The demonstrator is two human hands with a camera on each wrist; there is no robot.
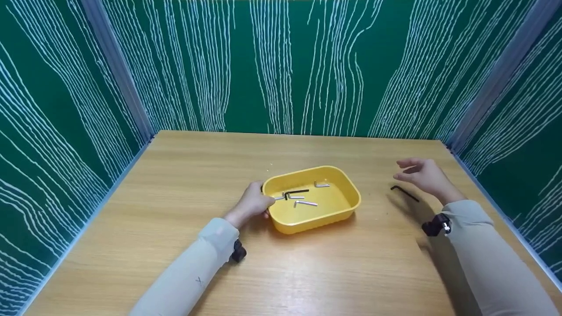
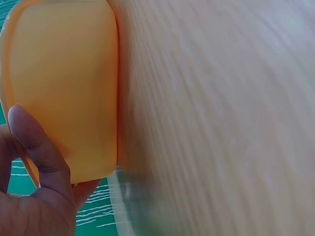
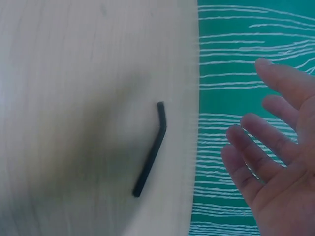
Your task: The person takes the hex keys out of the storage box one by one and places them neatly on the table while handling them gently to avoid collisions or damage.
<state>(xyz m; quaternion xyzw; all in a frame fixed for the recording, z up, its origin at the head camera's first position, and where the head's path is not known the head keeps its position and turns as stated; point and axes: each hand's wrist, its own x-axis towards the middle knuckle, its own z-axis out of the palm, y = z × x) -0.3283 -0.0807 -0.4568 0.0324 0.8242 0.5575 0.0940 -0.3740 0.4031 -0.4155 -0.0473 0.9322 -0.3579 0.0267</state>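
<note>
A yellow plastic tray (image 1: pixel 316 219) sits on the wooden table, its left end gripped by my left hand (image 1: pixel 254 201). In the left wrist view, the fingers of that left hand (image 2: pixel 47 162) hold the wall and rim of the tray (image 2: pixel 74 73). Several L-shaped hex keys lie inside, among them a black one (image 1: pixel 298 191) and a silver one (image 1: pixel 307 203). Over the right part of the table hovers my right hand (image 1: pixel 428 177), fingers loosely bent and nothing in them. Below it lies another black hex key (image 1: pixel 406 193), which also shows in the right wrist view (image 3: pixel 150 157).
Green panels (image 1: pixel 239 66) with white wavy lines enclose the wooden table (image 1: pixel 197 158) at the back and both sides. Grey posts (image 1: pixel 116 66) stand at the back corners. The right arm's shadow falls across the table near the black hex key.
</note>
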